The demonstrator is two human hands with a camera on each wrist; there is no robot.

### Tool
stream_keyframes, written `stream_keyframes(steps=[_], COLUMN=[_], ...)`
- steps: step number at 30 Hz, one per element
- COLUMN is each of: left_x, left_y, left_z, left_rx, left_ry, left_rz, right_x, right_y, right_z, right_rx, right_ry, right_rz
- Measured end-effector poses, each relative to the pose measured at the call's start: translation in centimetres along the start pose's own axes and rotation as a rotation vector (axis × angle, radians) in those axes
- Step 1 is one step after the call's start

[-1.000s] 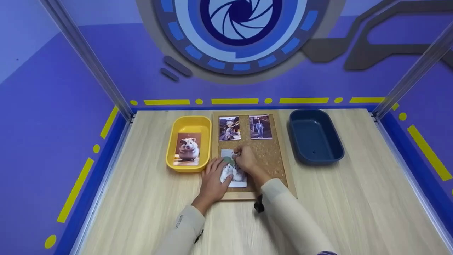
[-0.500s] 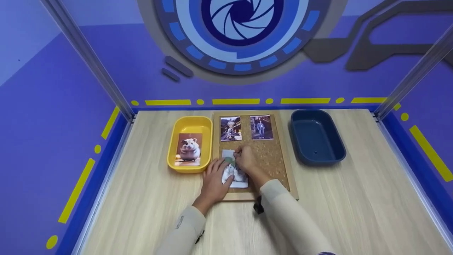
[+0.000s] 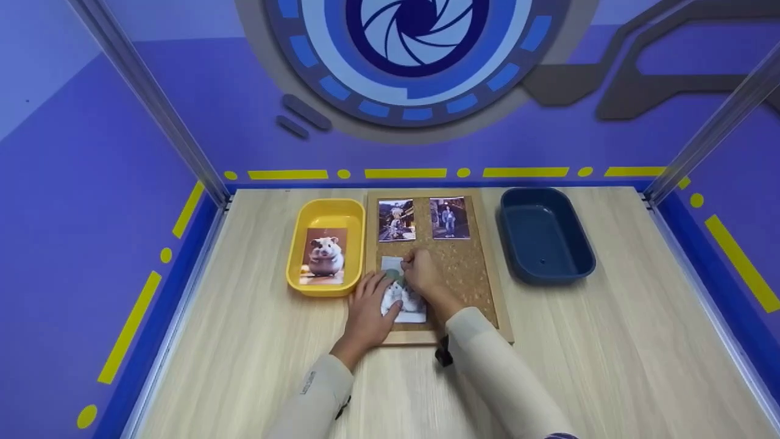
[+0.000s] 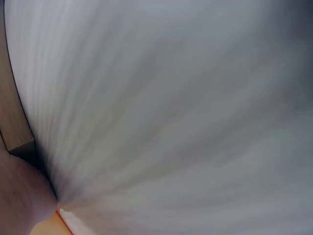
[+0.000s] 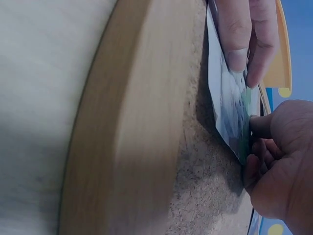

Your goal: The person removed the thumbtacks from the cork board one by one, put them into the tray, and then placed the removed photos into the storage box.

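A photo of white hamsters point(image 3: 413, 305) lies on the lower left of a wood-framed corkboard point(image 3: 466, 274). My left hand point(image 3: 367, 314) rests on its left side with fairly straight fingers, thumb across the lower part. At the photo's upper right edge, my right hand point(image 3: 425, 274) is curled, thumb and fingertips pinching a small pin mostly hidden by the fingers. In the right wrist view, the right hand point(image 5: 283, 161) meets the top of the photo point(image 5: 227, 107), whose near edge lifts off the cork. Pale blurred tabletop fills most of the left wrist view.
Two photos of people, one left point(image 3: 397, 221) and one right point(image 3: 450, 218), are at the board's top. A yellow tray point(image 3: 292, 262) holding a hamster photo point(image 3: 324, 256) stands left of the board. On the right is a dark blue tray point(image 3: 542, 244). Purple walls enclose the table.
Both hands keep their places on the photo. The right hand makes only slight movements at its upper right edge, and the small shiny glint at its fingertips is now covered.
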State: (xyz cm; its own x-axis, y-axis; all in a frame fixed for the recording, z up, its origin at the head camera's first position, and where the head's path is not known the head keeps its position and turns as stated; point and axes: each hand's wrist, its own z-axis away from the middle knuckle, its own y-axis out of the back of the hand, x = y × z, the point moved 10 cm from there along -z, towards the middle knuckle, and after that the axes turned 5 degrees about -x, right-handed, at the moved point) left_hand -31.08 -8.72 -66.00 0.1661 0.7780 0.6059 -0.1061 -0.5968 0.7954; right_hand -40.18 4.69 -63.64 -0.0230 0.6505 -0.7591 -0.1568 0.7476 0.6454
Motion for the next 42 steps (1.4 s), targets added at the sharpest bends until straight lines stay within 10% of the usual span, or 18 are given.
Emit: stream_keyframes(steps=[42], left_x=[-0.25], left_y=[-0.27], left_z=[-0.24], left_rx=[-0.011], left_ry=[0.014], left_rz=[-0.010], right_x=[0.73], right_y=[-0.59], right_z=[-0.50], right_rx=[-0.156], right_ry=[-0.114], right_rz=[-0.007])
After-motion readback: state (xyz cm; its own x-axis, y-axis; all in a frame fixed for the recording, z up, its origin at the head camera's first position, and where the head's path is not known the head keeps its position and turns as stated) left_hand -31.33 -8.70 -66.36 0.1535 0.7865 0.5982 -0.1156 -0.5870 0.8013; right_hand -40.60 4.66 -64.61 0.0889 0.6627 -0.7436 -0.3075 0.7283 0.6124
